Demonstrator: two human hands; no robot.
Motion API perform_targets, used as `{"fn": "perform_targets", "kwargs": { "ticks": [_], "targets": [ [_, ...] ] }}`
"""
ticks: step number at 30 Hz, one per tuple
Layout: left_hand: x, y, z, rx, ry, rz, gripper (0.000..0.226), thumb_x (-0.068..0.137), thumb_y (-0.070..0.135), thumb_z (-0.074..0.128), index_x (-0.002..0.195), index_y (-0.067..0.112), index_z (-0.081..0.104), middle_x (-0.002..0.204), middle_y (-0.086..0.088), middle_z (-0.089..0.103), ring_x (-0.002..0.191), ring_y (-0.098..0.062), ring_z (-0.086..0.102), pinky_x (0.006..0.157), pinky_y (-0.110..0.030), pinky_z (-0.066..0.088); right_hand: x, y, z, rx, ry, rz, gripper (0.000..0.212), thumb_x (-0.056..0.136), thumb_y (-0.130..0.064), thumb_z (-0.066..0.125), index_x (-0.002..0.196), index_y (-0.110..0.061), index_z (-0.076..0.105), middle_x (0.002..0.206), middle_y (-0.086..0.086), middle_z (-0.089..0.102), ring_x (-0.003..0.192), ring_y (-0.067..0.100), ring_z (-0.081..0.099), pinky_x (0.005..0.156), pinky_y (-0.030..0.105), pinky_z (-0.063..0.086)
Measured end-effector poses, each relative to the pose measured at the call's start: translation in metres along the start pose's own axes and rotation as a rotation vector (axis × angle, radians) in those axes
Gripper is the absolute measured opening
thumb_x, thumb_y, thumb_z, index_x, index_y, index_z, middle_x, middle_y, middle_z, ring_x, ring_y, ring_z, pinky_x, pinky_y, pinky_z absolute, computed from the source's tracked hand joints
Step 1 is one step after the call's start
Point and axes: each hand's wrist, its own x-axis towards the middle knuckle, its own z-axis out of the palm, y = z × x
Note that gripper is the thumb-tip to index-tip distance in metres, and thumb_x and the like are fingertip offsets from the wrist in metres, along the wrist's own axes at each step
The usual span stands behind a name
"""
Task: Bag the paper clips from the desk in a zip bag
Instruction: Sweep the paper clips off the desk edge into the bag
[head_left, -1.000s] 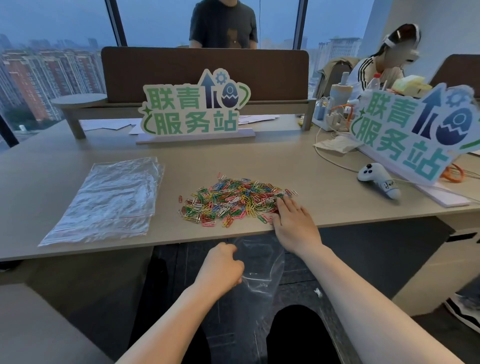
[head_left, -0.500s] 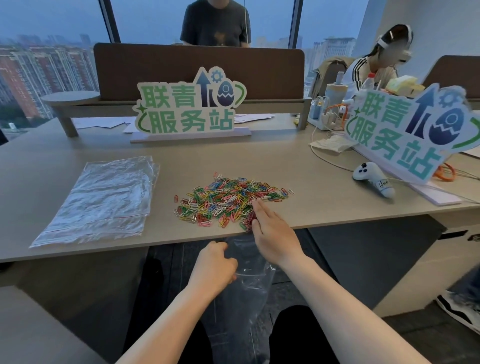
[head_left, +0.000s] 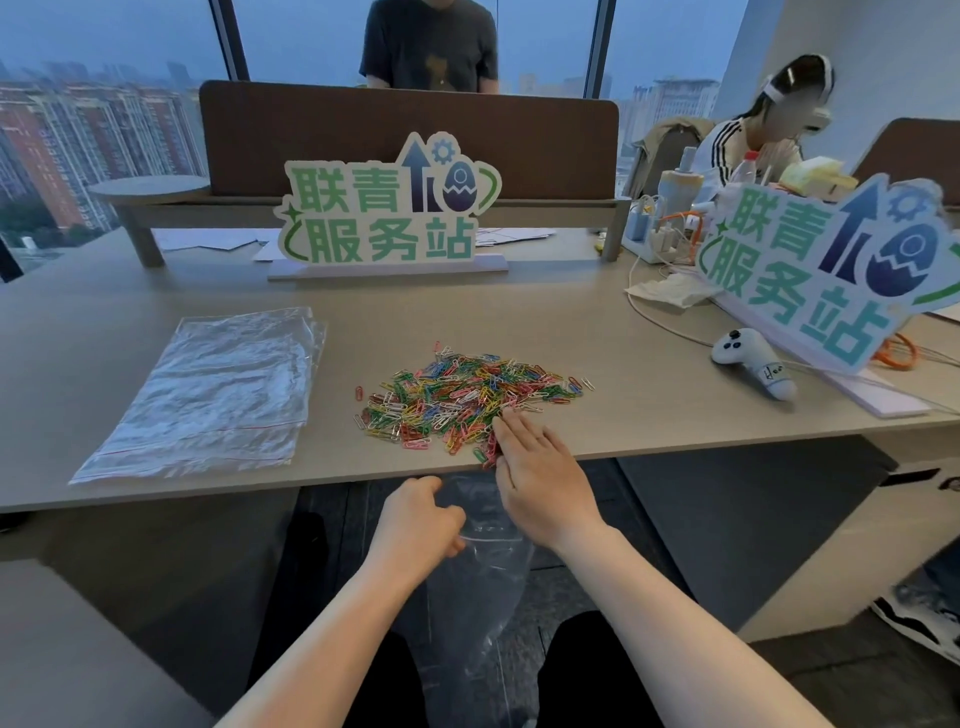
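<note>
The desk (head_left: 649, 410) held a big pile of bright paper clips (head_left: 467, 400) near its front edge. Just below that edge hung a clear zip bag (head_left: 483, 566) — the left hand (head_left: 415, 519) was curled tight on its top. The right hand (head_left: 540, 473) lay flat and open, touching the pile. It looked like the sweeping step — next, the clips needed sliding off the edge into the bag's mouth
</note>
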Motion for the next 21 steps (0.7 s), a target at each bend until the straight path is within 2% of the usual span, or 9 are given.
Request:
{"fn": "perform_targets", "kwargs": {
  "ticks": [4,8,11,15,18,21],
  "targets": [
    [0.001,-0.001,-0.002,-0.011,0.016,-0.004,0.059,0.083,0.008,0.053,0.140,0.006,0.042,0.083,-0.013,0.073,0.046,-0.007,0.066,0.048,-0.014,0.049,-0.003,-0.011,0.003,0.003,-0.004,-0.024,0.055,0.102,-0.031,0.019,0.154,-0.015,0.011,0.163,0.000,0.006,0.149,0.012,-0.001,0.121,0.031,-0.001],
    [0.001,-0.003,-0.005,-0.013,0.035,-0.010,0.056,0.083,0.009,0.054,0.138,0.007,0.045,0.104,-0.020,0.069,0.044,-0.006,0.065,0.044,-0.012,0.047,-0.010,-0.020,0.005,0.018,0.010,-0.045,0.055,0.101,-0.030,0.020,0.154,-0.015,0.013,0.162,0.001,0.010,0.149,0.013,0.003,0.121,0.031,0.000],
    [0.001,-0.005,-0.007,-0.021,0.041,-0.022,0.058,0.084,0.009,0.054,0.140,0.007,0.043,0.110,-0.022,0.067,0.045,-0.008,0.065,0.046,-0.015,0.049,-0.014,-0.026,0.007,0.032,0.021,-0.059,0.061,0.095,-0.033,0.014,0.153,-0.015,0.015,0.162,0.001,0.013,0.149,0.012,0.005,0.121,0.030,0.001],
    [-0.001,-0.004,-0.010,-0.033,0.032,-0.006,0.039,0.083,0.005,0.053,0.122,0.008,0.058,0.105,-0.016,0.068,0.049,-0.012,0.069,0.048,-0.021,0.055,-0.022,-0.035,0.006,0.065,0.039,-0.109,0.058,0.097,-0.030,0.020,0.153,-0.015,0.018,0.161,0.000,0.016,0.149,0.010,0.007,0.119,0.026,0.000],
    [-0.005,-0.002,-0.013,-0.075,0.032,-0.004,0.028,0.082,0.002,0.052,0.104,0.012,0.065,0.099,-0.014,0.069,0.055,-0.016,0.071,0.051,-0.025,0.058,-0.025,-0.037,0.001,0.188,0.075,-0.128,0.054,0.098,-0.015,0.033,0.151,-0.016,0.026,0.158,-0.002,0.025,0.147,0.010,0.018,0.114,0.019,0.006],
    [-0.006,-0.001,-0.015,-0.071,0.034,-0.028,0.040,0.081,0.002,0.052,0.119,0.008,0.061,0.089,-0.015,0.071,0.049,-0.013,0.068,0.049,-0.021,0.055,-0.017,-0.030,-0.004,0.262,0.121,-0.075,0.059,0.093,-0.002,0.035,0.150,-0.017,0.031,0.157,-0.004,0.029,0.145,0.009,0.023,0.115,0.022,0.020]
  ]
}}
